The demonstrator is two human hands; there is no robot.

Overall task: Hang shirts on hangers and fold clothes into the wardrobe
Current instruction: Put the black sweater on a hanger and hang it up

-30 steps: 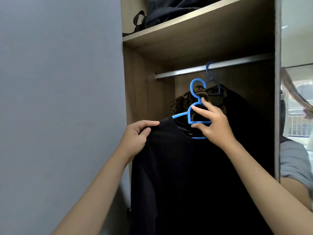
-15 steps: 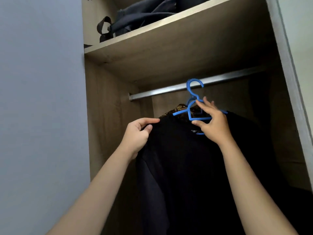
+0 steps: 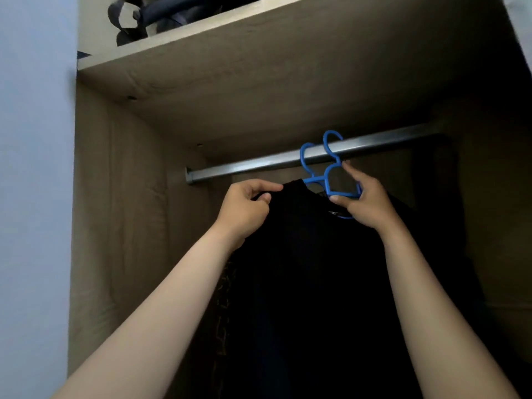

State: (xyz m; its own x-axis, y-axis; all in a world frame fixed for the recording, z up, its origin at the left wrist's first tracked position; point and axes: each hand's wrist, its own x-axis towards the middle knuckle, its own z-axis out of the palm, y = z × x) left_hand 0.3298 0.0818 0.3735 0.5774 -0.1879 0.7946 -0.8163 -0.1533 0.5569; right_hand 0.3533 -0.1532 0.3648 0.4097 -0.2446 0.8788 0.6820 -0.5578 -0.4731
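A black shirt (image 3: 311,254) hangs on a blue plastic hanger (image 3: 328,182) inside the wardrobe. The hanger's hook sits at the metal rail (image 3: 259,165), beside a second blue hook over the same rail. My right hand (image 3: 365,200) grips the hanger's neck just under the rail. My left hand (image 3: 244,208) pinches the shirt's left shoulder. Behind the black shirt a dark patterned garment (image 3: 224,306) shows only at its left edge.
A wooden shelf (image 3: 230,67) runs above the rail and carries a dark bag (image 3: 149,15) with straps. The wardrobe's left side panel (image 3: 115,226) stands close to my left arm. A pale wall (image 3: 31,197) fills the left.
Both hands have raised the black shirt and hanger up to the rail. The hook was below the rail before and now sits at it. The view has tilted upward.
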